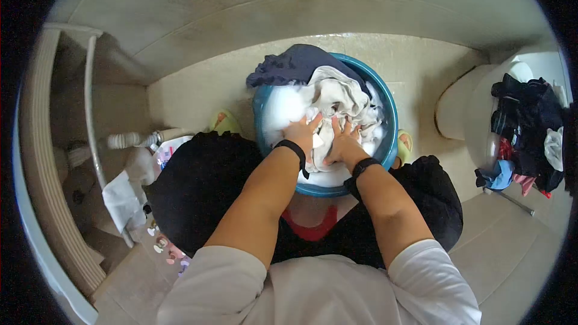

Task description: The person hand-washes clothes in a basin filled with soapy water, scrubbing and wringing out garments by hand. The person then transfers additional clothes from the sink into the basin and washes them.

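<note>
A blue basin (390, 99) on the floor between my knees holds soapy laundry. In its middle lies a bunched off-white garment (337, 93) among white suds (284, 105). My left hand (303, 135) presses into the garment's left side, fingers apart and partly lost in the folds and foam. On the right side, my right hand (344, 144) pushes down on the same cloth with its fingers spread. Dark bands circle both wrists. A dark navy garment (295, 65) is draped over the basin's far rim, its ruffled end hanging outside on the left.
At the right, a white toilet (472, 105) has a heap of dark clothes (522, 120) on it. A white pipe (90, 102) and ribbed hose (129, 139) stand at the left. Light green slippers (225, 121) flank the basin. A tub wall (301, 9) rises behind.
</note>
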`<state>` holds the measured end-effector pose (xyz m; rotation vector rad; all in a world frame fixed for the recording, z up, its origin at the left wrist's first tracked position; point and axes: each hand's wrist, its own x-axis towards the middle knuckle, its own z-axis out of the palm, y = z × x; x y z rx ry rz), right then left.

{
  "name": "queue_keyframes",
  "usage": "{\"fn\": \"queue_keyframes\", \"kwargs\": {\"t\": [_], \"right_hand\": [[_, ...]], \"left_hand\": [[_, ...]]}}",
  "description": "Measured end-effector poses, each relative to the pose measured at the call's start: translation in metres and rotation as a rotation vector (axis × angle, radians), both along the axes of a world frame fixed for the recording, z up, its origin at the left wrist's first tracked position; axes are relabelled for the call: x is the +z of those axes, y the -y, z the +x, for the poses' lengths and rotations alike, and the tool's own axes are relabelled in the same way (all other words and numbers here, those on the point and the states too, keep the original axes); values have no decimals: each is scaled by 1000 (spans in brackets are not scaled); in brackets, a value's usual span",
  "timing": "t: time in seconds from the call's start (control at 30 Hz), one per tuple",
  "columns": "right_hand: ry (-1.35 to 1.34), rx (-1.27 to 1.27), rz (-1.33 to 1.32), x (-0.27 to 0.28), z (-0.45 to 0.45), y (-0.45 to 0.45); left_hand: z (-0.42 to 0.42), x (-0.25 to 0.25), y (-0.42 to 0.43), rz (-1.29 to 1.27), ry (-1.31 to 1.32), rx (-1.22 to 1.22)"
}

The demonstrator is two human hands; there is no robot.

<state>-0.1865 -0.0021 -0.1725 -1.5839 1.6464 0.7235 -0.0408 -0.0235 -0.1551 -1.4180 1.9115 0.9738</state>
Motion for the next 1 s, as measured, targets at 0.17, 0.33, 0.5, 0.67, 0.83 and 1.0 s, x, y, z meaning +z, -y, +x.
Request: {"fn": "queue_keyframes", "kwargs": {"t": [0.17,0.33,0.5,0.67,0.83,1.0], "right_hand": [[19,160,36,-26,-8,11],[-22,313,92,-75,-12,11],[31,338,-15,-83,-14,14],[122,82,89,-63,-13,40],[316,62,48,-55,-33,56],[276,-296,-392,64,-28,99]], "left_hand": [[3,-46,11,37,-139,4],[-2,-90,9,34,-136,-59],[-4,-115,1,-27,-83,102],[-4,-111,17,31,-71,-1],[9,-28,45,-145,-276,-69],[44,22,98,-1085,-532,107]]}}
